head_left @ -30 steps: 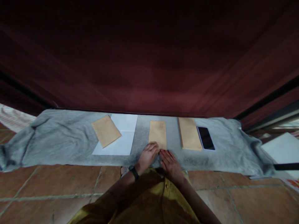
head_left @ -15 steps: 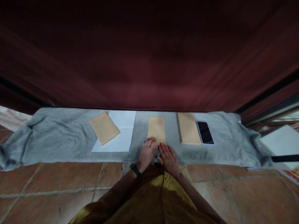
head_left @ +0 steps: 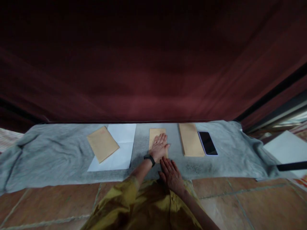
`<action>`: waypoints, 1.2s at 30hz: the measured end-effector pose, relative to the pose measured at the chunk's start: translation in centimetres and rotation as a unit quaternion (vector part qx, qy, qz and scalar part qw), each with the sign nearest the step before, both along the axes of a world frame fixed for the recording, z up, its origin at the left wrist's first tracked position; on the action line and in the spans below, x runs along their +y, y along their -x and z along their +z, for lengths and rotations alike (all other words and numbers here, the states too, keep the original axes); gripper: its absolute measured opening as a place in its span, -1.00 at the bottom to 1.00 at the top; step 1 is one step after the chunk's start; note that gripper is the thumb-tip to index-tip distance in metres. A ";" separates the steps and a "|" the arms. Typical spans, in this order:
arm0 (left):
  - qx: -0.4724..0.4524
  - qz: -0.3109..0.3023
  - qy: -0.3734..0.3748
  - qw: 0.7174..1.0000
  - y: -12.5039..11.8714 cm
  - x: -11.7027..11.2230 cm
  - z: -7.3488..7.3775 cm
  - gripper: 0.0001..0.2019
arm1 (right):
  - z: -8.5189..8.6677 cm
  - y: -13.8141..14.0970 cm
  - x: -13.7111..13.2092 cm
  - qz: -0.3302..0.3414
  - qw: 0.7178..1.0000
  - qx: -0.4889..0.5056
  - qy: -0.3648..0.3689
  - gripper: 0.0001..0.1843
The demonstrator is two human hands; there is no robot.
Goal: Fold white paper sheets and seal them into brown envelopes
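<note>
My left hand (head_left: 160, 147), with a black band on the wrist, lies flat and open on top of the middle brown envelope (head_left: 154, 134), covering most of it. My right hand (head_left: 170, 172) rests flat and open on the grey cloth (head_left: 55, 153) just below that envelope's near end. A second brown envelope (head_left: 102, 143) lies tilted on a white sheet of paper (head_left: 122, 137) to the left. A third brown envelope (head_left: 190, 139) lies to the right, with a dark phone (head_left: 207, 143) beside it.
The grey cloth is spread over a terracotta tile floor (head_left: 240, 204), against a dark red curtain (head_left: 153, 70). A white board (head_left: 285, 150) with a black strip lies at the far right. My yellow clothing (head_left: 144, 207) fills the lower centre.
My left hand has slid forward from the envelope's near edge to lie flat over it. My right hand stays at the near edge. The view has shifted slightly.
</note>
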State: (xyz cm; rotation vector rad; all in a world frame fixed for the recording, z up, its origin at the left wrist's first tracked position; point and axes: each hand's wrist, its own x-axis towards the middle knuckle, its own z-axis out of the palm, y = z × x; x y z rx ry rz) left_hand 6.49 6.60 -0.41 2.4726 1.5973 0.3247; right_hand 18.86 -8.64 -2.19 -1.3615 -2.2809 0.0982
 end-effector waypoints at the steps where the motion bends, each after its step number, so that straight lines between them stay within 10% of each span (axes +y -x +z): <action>1: 0.003 0.004 -0.003 1.000 0.0 0.6 0.1 -0.41 | 0.1 0.0 0.0 0.001 1.000 -0.005 0.000 -0.37; 6: 0.009 0.005 -0.001 1.000 0.8 0.2 -0.1 -0.43 | -0.1 0.2 0.1 -0.016 0.999 -0.027 -0.005 -0.40; 15: -0.192 0.171 -0.055 0.965 5.9 -11.8 -3.2 -0.43 | -0.8 1.3 0.3 -0.057 0.998 -0.028 -0.002 -0.44; 23: -0.411 0.265 0.086 0.868 6.1 -9.8 0.2 -0.30 | 0.4 2.3 1.0 -0.070 0.996 -0.047 0.023 -0.56; 27: -0.536 0.263 0.171 0.784 5.1 -9.3 1.8 -0.26 | 1.8 2.6 1.5 -0.088 0.994 -0.036 0.056 -0.58; 30: -0.571 0.228 0.171 0.770 3.4 -9.6 3.8 -0.29 | 3.4 2.1 2.5 -0.125 0.988 0.034 0.085 -0.63; 33: -0.604 0.181 0.161 0.759 1.6 -10.0 5.8 -0.34 | 4.9 1.2 3.9 -0.161 0.949 0.244 0.121 -0.66; 36: -0.634 0.208 0.153 0.729 0.7 -10.3 6.3 -0.37 | 5.6 0.9 4.8 -0.175 0.816 0.514 0.198 -0.70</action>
